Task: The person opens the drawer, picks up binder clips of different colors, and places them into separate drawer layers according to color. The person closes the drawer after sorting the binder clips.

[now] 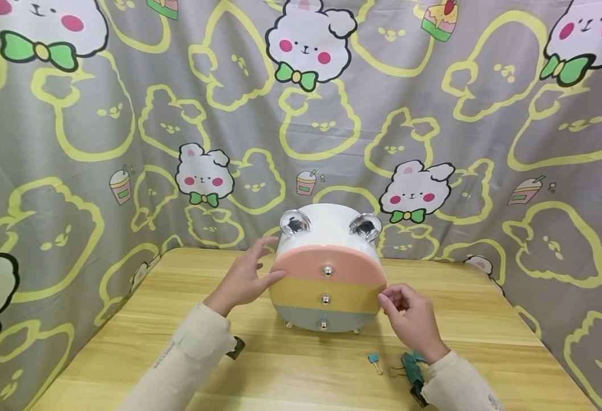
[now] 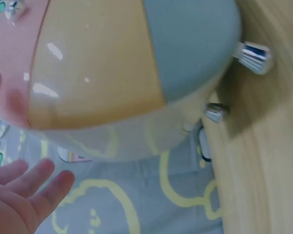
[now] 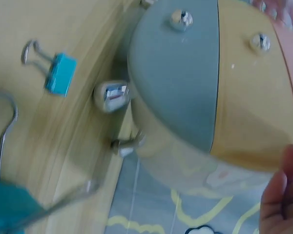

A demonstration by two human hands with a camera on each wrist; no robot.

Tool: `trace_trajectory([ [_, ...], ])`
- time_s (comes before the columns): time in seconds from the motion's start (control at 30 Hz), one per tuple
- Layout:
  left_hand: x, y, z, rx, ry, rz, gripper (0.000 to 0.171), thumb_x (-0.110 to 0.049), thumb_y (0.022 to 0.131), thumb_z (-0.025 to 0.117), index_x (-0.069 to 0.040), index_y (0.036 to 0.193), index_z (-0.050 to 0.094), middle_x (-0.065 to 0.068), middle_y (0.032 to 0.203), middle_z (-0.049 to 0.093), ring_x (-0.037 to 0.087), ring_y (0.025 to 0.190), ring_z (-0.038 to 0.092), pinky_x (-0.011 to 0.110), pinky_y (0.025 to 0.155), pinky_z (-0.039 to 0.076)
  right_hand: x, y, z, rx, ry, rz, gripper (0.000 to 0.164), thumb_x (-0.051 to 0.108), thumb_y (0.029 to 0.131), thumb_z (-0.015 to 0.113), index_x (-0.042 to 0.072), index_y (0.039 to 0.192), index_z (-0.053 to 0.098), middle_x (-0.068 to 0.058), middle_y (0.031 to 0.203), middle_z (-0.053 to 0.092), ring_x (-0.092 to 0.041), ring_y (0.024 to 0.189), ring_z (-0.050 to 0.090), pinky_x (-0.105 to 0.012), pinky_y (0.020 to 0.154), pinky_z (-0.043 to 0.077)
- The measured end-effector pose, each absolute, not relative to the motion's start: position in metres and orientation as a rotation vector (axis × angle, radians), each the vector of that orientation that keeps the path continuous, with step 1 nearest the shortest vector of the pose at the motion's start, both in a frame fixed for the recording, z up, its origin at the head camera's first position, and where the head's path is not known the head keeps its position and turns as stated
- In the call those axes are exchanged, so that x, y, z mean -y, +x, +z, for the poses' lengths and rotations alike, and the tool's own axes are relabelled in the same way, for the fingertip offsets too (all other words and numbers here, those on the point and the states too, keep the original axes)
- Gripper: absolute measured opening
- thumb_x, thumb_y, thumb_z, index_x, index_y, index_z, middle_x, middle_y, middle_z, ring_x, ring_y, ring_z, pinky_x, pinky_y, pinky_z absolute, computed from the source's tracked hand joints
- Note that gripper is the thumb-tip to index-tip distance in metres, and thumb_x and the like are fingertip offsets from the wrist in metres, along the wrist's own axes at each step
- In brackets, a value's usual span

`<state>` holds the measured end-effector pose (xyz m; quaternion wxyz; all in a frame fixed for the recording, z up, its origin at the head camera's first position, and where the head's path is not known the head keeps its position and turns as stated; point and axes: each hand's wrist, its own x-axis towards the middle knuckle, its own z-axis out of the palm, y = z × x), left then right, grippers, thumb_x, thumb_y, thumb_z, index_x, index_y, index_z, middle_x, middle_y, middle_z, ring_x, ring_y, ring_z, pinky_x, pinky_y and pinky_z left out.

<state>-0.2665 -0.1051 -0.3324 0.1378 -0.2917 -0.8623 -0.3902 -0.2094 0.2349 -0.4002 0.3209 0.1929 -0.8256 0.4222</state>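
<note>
A small rounded drawer chest [image 1: 301,264] stands on short silver feet, with pink, yellow and grey-blue drawer fronts. Each front bears a round silver knob [image 1: 326,299], and two shiny silver eye-like discs [image 1: 295,223] sit on its white top. At its left side my left hand [image 1: 240,281] is spread, the thumb close to the pink front; whether it touches is unclear. My right hand [image 1: 415,317] is by the right edge of the yellow front, fingers loosely bent. Its fingertips [image 3: 289,158] are at that edge, with nothing visibly held.
On the wooden table [image 1: 177,285], a small teal binder clip [image 1: 374,359] lies right of the chest. Larger dark green [image 1: 412,368] and black [image 1: 417,393] clips lie under the right forearm. Another black clip [image 1: 236,347] is beside the left sleeve. A patterned curtain [image 1: 249,137] hangs behind.
</note>
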Motion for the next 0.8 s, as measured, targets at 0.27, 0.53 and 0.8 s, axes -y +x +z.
trace_trajectory([
  [0.27, 0.084, -0.265, -0.307, 2.466, -0.860, -1.080, 0.083, -0.039, 0.081, 0.077, -0.030, 0.150, 0.031, 0.016, 0.160, 0.008, 0.049, 0.133, 0.033, 0.066, 0.096, 0.035, -0.216, -0.206, -0.403, 2.609, 0.975, 1.299, 0.027, 0.014, 0.094, 0.064, 0.003, 0.119, 0.060, -0.009, 0.096, 0.066, -0.009, 0.073, 0.063, -0.028, 0.063, 0.053],
  [0.53, 0.074, -0.271, -0.303, 2.507, -0.897, -1.038, 0.077, -0.040, 0.081, 0.078, -0.033, 0.146, 0.036, 0.021, 0.158, 0.013, 0.050, 0.132, 0.033, 0.069, 0.099, 0.029, -0.197, -0.214, -0.418, 2.751, 1.151, 1.294, 0.045, 0.015, 0.094, 0.065, 0.007, 0.136, 0.052, -0.016, 0.124, 0.060, -0.037, 0.107, 0.060, -0.029, 0.078, 0.053],
  [0.8, 0.072, -0.276, -0.313, 2.529, -1.023, -0.933, 0.067, -0.032, 0.086, 0.075, -0.019, 0.145, 0.046, 0.008, 0.138, 0.051, 0.024, 0.110, 0.054, 0.046, 0.094, 0.043, -0.187, -0.223, -0.428, 2.851, 1.116, 1.223, 0.046, 0.019, 0.093, 0.066, 0.009, 0.136, 0.053, -0.012, 0.124, 0.061, -0.032, 0.105, 0.063, -0.027, 0.078, 0.052],
])
